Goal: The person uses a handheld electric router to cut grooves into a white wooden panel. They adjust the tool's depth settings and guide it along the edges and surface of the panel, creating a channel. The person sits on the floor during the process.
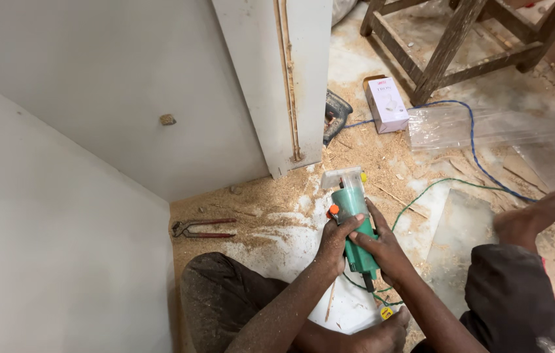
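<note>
Green trimmer (356, 225) | long axis toward white panel (287, 85), base nearest | left hand (337, 243), right hand (382, 247) wrapped around body, level

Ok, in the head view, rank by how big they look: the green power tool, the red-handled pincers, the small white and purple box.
1. Green power tool, though nearest the camera.
2 and 3. Red-handled pincers and small white and purple box look too alike to rank; the box lies farther off.

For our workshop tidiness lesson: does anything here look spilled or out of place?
Yes. Sawdust is strewn across the floor, and pincers lie loose in it near the white panel. Both hands grip the green trimmer.
</note>
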